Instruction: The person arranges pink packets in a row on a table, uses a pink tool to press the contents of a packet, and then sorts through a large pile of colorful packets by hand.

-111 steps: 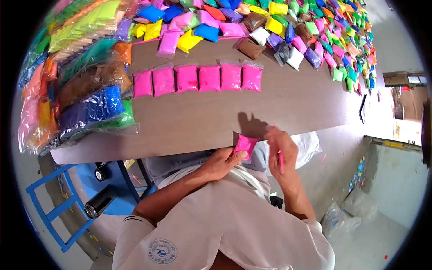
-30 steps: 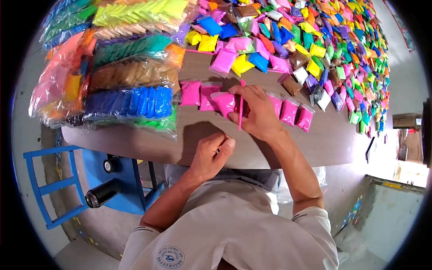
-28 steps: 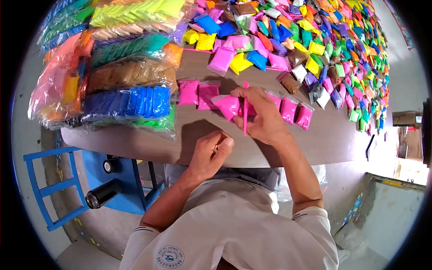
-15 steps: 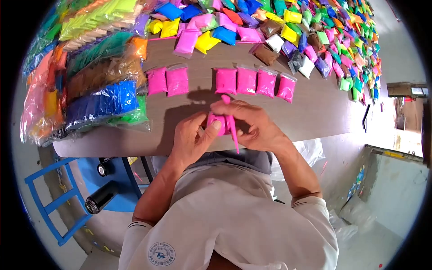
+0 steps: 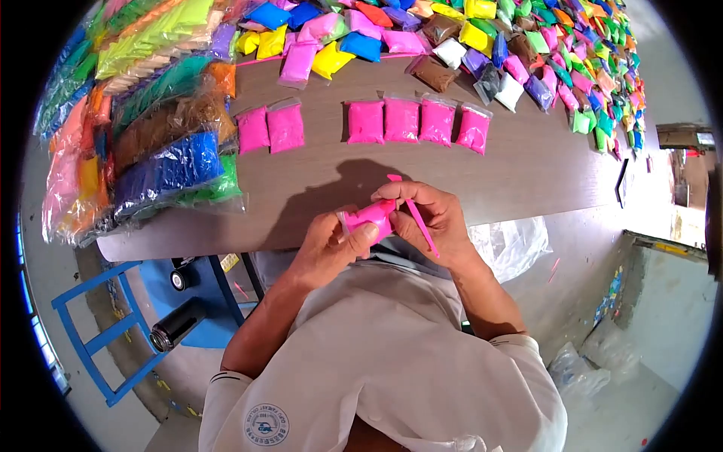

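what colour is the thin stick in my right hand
The stick in your right hand is bright pink, seen best in the head view.

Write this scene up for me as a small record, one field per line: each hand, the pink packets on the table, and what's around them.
left hand: grips a small pink packet
right hand: fingers at the same packet, also holding a thin pink stick
table: six pink packets in a row, a pair left of a gap, four right of it
table's left end: big clear bags of coloured packets
table's far side: loose multicoloured packets
beside table: blue chair, black flask
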Action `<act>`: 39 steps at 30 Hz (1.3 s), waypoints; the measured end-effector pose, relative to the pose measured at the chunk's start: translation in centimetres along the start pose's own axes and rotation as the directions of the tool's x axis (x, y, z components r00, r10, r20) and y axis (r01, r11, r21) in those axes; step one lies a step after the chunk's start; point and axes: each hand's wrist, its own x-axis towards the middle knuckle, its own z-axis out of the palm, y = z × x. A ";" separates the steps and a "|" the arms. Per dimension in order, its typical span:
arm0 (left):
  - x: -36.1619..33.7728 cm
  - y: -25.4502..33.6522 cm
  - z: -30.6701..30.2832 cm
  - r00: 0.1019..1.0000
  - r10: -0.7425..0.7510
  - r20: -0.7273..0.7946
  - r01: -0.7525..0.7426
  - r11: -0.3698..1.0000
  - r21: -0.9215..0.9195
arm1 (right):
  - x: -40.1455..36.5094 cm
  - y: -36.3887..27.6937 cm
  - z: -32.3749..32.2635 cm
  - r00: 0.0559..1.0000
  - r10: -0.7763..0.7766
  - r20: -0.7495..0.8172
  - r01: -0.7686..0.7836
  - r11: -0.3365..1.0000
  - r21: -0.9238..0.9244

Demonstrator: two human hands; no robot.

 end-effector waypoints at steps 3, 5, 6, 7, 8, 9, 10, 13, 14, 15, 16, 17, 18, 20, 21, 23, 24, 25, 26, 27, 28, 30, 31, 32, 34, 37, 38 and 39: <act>-0.5 -1.1 1.0 1.000 0.007 0.020 -0.009 0.995 0.102 | -1.0 -1.0 0.0 0.996 0.024 -0.087 -0.025 1.000 -0.013; -0.6 -1.9 1.7 0.999 0.046 -0.004 -0.043 0.958 0.284 | -1.7 -1.7 0.1 0.961 0.135 -0.241 -0.138 0.990 0.005; -0.8 -1.7 2.2 1.000 0.015 0.014 -0.018 0.975 0.220 | -2.2 -1.9 -0.6 0.949 0.147 -0.280 -0.157 0.988 -0.014; -1.1 -1.9 2.6 0.999 -0.015 0.028 0.009 0.982 0.190 | -2.6 -2.0 -1.1 0.935 0.157 -0.317 -0.176 0.984 -0.033; -1.5 -2.1 3.0 0.998 -0.046 0.044 0.038 0.986 0.161 | -2.8 -1.6 -1.3 0.936 0.122 -0.330 -0.172 0.977 -0.129; -1.8 -2.2 3.3 0.995 -0.077 0.061 0.069 0.989 0.134 | -3.2 -1.3 -1.6 0.948 0.063 -0.311 -0.131 0.970 -0.204; -2.0 -2.9 3.2 0.993 -0.080 0.090 0.063 0.983 0.171 | -3.5 -1.0 -1.9 0.958 0.005 -0.287 -0.087 0.957 -0.276; -2.8 -4.7 3.2 0.982 -0.185 0.043 0.183 0.981 0.062 | -4.7 -0.9 -1.6 0.948 0.083 -0.307 -0.135 0.979 -0.152; -2.9 -5.1 3.0 0.986 -0.164 0.044 0.162 0.986 0.035 | -5.0 -1.3 -1.0 0.929 0.162 -0.332 -0.196 0.978 -0.073; -2.9 -5.1 3.0 0.986 -0.161 0.036 0.159 0.986 0.038 | -5.2 -1.6 -0.5 0.905 0.242 -0.350 -0.255 0.967 0.007; -2.9 -5.0 3.0 0.987 -0.157 0.027 0.156 0.987 0.043 | -5.5 -1.6 -0.6 0.898 0.293 -0.327 -0.286 0.956 0.071; -2.9 -4.8 3.0 0.988 -0.154 0.018 0.153 0.987 0.047 | -5.7 -1.4 -0.4 0.909 0.264 -0.322 -0.272 0.962 0.022; -2.9 -4.7 3.1 0.990 -0.138 0.009 0.137 0.988 0.064 | -5.9 -1.2 -0.1 0.919 0.236 -0.315 -0.257 0.966 -0.028; -2.8 -4.3 3.2 0.994 -0.105 -0.005 0.105 0.990 0.099 | -6.0 -0.7 0.0 0.958 0.075 -0.277 -0.150 0.954 -0.258; -2.7 -4.3 3.1 0.997 -0.075 -0.012 0.076 0.991 0.107 | -5.9 -0.9 0.1 0.968 0.011 -0.252 -0.092 0.945 -0.315; -2.6 -4.3 2.8 1.000 -0.013 -0.027 0.016 0.993 0.120 | -5.6 -1.5 0.6 0.975 -0.116 -0.189 0.026 0.906 -0.422; -2.4 -4.3 2.7 1.000 -0.021 -0.015 0.023 0.991 0.133 | -5.5 -1.7 0.9 0.978 -0.094 -0.187 0.010 0.915 -0.404; -2.1 -4.3 2.6 1.000 -0.029 -0.004 0.029 0.989 0.146 | -5.4 -1.5 1.1 0.978 -0.121 -0.169 0.039 0.907 -0.420; -2.0 -4.4 2.5 0.999 -0.036 0.007 0.035 0.987 0.159 | -5.5 -1.1 1.2 0.978 -0.147 -0.150 0.068 0.898 -0.435; -2.0 -4.6 2.5 1.000 -0.011 0.003 0.011 0.984 0.181 | -5.5 -0.7 1.4 0.976 -0.172 -0.132 0.096 0.888 -0.450; -1.9 -4.8 2.7 1.000 0.013 -0.001 -0.013 0.979 0.202 | -5.4 -0.3 1.6 0.970 -0.214 -0.115 0.129 0.856 -0.501; -1.9 -5.1 2.9 0.999 0.048 -0.022 -0.042 0.969 0.244 | -5.2 0.1 1.3 0.960 -0.244 -0.134 0.108 0.769 -0.630; -1.9 -5.1 2.9 0.997 0.059 -0.039 -0.047 0.964 0.263 | -5.0 0.2 1.2 0.955 -0.260 -0.143 0.093 0.719 -0.689; -1.9 -5.1 3.0 0.996 0.071 -0.054 -0.053 0.958 0.283 | -4.7 0.3 0.9 0.943 -0.276 -0.185 0.050 0.667 -0.744; -1.9 -5.3 3.1 0.995 0.080 -0.064 -0.057 0.951 0.304 | -4.8 0.1 1.0 0.935 -0.252 -0.250 0.008 0.719 -0.695; -1.9 -6.1 3.2 0.988 0.137 -0.068 -0.105 0.931 0.350 | -5.0 -0.9 2.1 0.922 -0.362 -0.137 0.163 0.685 -0.710; -1.9 -6.2 3.2 0.984 0.165 -0.066 -0.130 0.921 0.368 | -5.1 -0.5 2.1 0.929 -0.353 -0.108 0.166 0.661 -0.732; -1.8 -6.0 3.3 0.984 0.161 -0.072 -0.121 0.914 0.388 | -5.1 0.2 1.9 0.935 -0.345 -0.080 0.169 0.635 -0.754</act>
